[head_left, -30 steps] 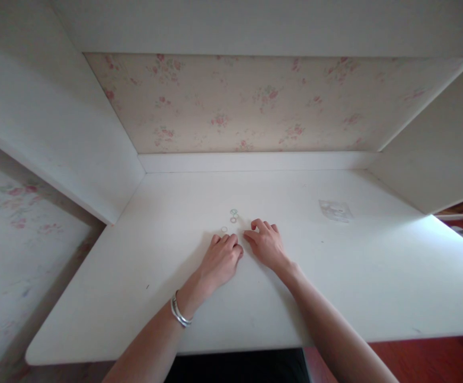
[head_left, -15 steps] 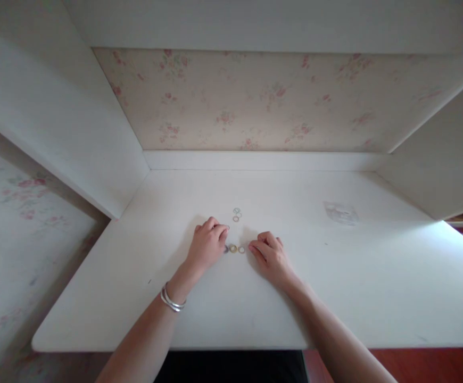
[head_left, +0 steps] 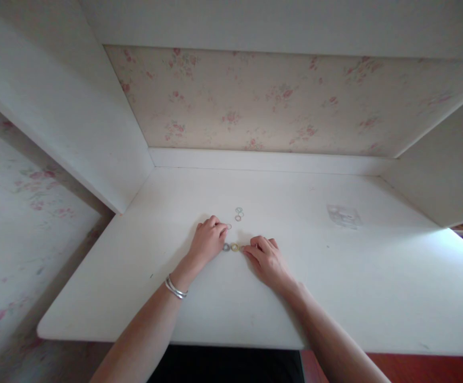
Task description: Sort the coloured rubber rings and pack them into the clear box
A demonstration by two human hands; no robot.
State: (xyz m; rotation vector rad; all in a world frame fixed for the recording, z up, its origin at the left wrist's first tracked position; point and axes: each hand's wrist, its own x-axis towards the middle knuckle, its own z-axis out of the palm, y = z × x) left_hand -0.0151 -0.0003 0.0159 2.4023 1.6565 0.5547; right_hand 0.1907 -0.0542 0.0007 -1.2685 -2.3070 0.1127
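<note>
My left hand (head_left: 208, 239) rests on the white desk (head_left: 375, 287) with its fingers curled. Its fingertips pinch a small pale ring (head_left: 229, 226). My right hand (head_left: 264, 257) lies just to the right, fingertips on the right end of a short row of small rings. In that row a grey ring (head_left: 226, 247) and a yellow ring (head_left: 234, 247) lie between my hands, and a third ring (head_left: 241, 248) is half hidden under my right fingers. Two more small rings (head_left: 238, 214) lie a little farther back. A silver bangle (head_left: 174, 288) circles my left wrist.
A small clear plastic bag (head_left: 343, 215) lies on the desk at the right. White side panels (head_left: 75, 138) close the desk in on both sides, with flowered wallpaper (head_left: 263, 101) behind. The desk's front edge runs just below my forearms.
My hands have parted and uncovered the row of rings. My left hand went to the pale ring. My right fingertips have slid left onto the row's right end.
</note>
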